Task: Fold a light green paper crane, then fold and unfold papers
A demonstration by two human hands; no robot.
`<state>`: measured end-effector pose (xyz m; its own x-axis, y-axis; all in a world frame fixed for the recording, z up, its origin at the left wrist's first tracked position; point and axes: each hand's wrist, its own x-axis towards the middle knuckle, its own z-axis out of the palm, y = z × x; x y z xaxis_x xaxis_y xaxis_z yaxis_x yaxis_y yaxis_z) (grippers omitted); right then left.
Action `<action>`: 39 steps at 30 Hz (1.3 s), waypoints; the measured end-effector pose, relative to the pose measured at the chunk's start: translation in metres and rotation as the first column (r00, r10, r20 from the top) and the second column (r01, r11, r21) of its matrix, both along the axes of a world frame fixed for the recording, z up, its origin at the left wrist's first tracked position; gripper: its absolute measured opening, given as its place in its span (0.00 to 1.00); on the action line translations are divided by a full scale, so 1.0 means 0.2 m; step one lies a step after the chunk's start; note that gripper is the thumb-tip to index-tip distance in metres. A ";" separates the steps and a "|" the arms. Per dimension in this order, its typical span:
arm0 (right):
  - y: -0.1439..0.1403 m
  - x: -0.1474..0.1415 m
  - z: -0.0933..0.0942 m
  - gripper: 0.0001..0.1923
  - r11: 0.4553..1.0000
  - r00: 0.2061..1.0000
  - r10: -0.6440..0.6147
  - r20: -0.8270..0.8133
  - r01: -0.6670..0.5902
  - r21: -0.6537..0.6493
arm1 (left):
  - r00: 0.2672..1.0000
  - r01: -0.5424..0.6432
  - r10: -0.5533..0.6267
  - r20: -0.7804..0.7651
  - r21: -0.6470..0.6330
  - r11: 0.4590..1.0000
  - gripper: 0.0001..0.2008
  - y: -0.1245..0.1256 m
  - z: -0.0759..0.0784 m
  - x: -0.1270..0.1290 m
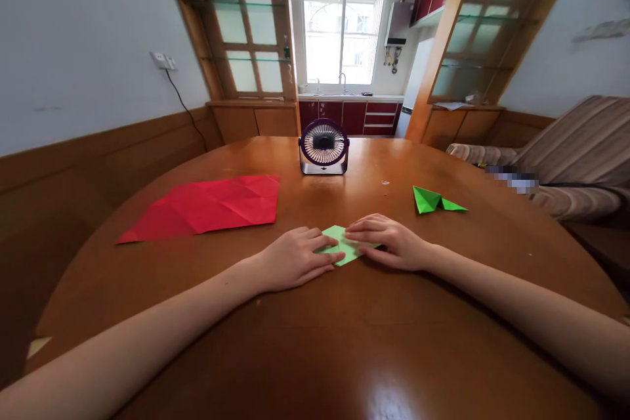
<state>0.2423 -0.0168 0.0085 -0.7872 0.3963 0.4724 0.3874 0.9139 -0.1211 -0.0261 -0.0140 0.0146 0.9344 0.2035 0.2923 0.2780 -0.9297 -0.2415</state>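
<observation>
A small light green folded paper (pixel 344 244) lies flat on the round wooden table (pixel 315 341) in front of me. My left hand (pixel 295 257) rests palm down on its left part, fingers pressing the paper. My right hand (pixel 386 241) lies palm down on its right part, fingertips touching the paper's upper edge. The fingertips of both hands nearly meet over the paper. Much of the sheet is hidden under the hands.
A large creased red paper sheet (pixel 209 205) lies to the left. A folded bright green paper figure (pixel 433 200) sits to the right. A small purple desk fan (pixel 323 146) stands at the far middle. A striped sofa (pixel 575 157) is on the right.
</observation>
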 end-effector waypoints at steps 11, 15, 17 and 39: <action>0.02 0.02 -0.02 0.14 0.969 0.975 -0.223 0.006 0.221 0.113 | 0.997 -0.007 0.014 0.081 -0.084 0.996 0.16 0.02 -0.03 0.00; -0.03 -0.03 -0.02 0.14 1.000 0.999 -0.026 0.023 0.026 0.003 | 0.988 0.003 0.016 0.157 -0.120 0.993 0.14 0.04 -0.05 0.00; -0.04 -0.04 -0.01 0.13 0.998 0.999 0.027 0.025 -0.025 -0.050 | 0.985 0.015 0.005 0.170 -0.114 0.993 0.14 0.04 -0.05 0.00; -0.08 -0.12 -0.02 0.09 0.964 0.972 -0.233 0.016 0.233 -0.128 | 0.906 -0.165 0.321 0.275 -0.468 0.868 0.13 0.01 -0.04 0.04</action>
<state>0.2184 -0.0337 0.0043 -0.6664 0.6259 0.4051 0.5880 0.7753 -0.2305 -0.0191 -0.0117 0.0061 0.6994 0.5872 0.4073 0.4995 -0.8093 0.3091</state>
